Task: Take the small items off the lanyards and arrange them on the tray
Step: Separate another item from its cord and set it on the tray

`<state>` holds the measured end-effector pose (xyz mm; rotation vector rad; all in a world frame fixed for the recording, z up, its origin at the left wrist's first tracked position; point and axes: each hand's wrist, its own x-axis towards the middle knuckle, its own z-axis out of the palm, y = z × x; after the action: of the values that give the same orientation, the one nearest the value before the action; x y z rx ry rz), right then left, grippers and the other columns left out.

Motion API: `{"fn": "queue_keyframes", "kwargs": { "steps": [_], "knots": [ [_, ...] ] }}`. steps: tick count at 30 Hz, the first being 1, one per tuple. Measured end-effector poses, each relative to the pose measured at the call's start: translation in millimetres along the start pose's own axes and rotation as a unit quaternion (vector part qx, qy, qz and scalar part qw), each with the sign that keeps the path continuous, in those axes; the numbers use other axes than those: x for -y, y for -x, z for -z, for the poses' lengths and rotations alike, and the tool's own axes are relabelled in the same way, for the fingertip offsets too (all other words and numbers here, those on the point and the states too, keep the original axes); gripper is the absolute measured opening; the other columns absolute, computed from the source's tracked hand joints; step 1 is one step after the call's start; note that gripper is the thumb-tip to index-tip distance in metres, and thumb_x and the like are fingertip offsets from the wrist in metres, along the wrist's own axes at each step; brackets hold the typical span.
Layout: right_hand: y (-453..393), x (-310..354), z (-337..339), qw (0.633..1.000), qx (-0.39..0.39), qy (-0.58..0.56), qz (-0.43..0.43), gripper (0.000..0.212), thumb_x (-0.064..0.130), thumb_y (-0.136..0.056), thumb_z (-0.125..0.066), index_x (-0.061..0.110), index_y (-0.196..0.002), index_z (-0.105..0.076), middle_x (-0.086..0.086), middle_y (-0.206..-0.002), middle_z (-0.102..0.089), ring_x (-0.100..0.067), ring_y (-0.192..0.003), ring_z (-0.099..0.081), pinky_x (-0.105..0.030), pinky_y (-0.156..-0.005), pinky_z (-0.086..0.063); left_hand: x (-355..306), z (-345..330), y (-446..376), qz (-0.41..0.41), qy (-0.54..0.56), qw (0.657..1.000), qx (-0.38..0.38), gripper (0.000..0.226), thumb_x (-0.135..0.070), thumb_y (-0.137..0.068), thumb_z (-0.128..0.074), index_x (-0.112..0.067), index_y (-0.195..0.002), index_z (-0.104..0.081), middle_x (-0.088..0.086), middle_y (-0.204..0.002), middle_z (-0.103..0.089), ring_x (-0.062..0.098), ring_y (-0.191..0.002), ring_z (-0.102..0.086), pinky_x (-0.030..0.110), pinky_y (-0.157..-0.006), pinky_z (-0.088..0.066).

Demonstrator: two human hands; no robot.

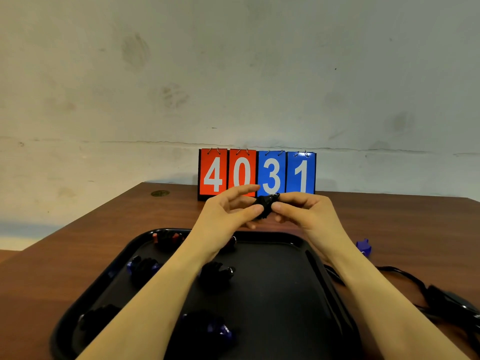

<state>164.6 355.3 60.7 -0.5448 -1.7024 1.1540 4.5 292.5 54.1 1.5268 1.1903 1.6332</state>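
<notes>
Both hands meet above the far rim of the tray (321, 271): left hand (228, 211) and right hand (304, 209) each pinch the small black item (266, 203) between fingertips, held in the air. I judge I'm working it loose from its fastening. Next it needs a free spot among the items already on the tray. Lanyards (405, 276) lie on the table (130, 216) to my right.

Your tray (322, 271) has bare room across its right half; small items (218, 272) crowd its left and near side. Right of it, lanyards (420, 287) and a blue piece (363, 246) block the tabletop (104, 229). The scoreboard (257, 172) closes the far edge.
</notes>
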Motion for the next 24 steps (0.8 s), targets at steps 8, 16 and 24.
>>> {"fn": "queue_keyframes", "kwargs": {
  "steps": [8,16,24],
  "knots": [
    [-4,-4,-4,0.999,-0.023,0.001,-0.038,0.007,0.005,-0.079,-0.067,0.011,-0.079,-0.071,-0.005,-0.061,-0.068,-0.015,-0.057,-0.063,-0.026,-0.064,-0.056,3,-3,1,-0.022,-0.106,0.994,0.013,0.033,-0.010,-0.084,-0.065,-0.025,-0.113,-0.061,-0.004,-0.110,-0.063,0.012,-0.071,-0.066,0.021,-0.069,-0.055],
    [-2,-5,-13,0.997,-0.068,0.016,-0.024,0.008,0.001,-0.078,-0.068,0.008,-0.081,-0.066,-0.009,-0.067,-0.069,-0.019,-0.061,-0.068,-0.022,-0.054,-0.055,7,-6,-1,-0.033,-0.144,0.988,-0.037,0.029,-0.013,-0.081,-0.068,-0.028,-0.104,-0.060,-0.008,-0.104,-0.062,0.014,-0.085,-0.064,0.017,-0.058,-0.052],
    [1,-7,-16,0.997,-0.063,0.049,0.021,0.017,0.002,-0.080,-0.066,0.018,-0.085,-0.065,-0.004,-0.079,-0.070,-0.013,-0.073,-0.069,-0.021,-0.071,-0.056,7,-5,-2,-0.032,-0.168,0.984,-0.046,0.029,-0.014,-0.082,-0.068,-0.026,-0.106,-0.060,-0.006,-0.105,-0.063,0.014,-0.090,-0.062,0.016,-0.057,-0.052]
  ]
}}
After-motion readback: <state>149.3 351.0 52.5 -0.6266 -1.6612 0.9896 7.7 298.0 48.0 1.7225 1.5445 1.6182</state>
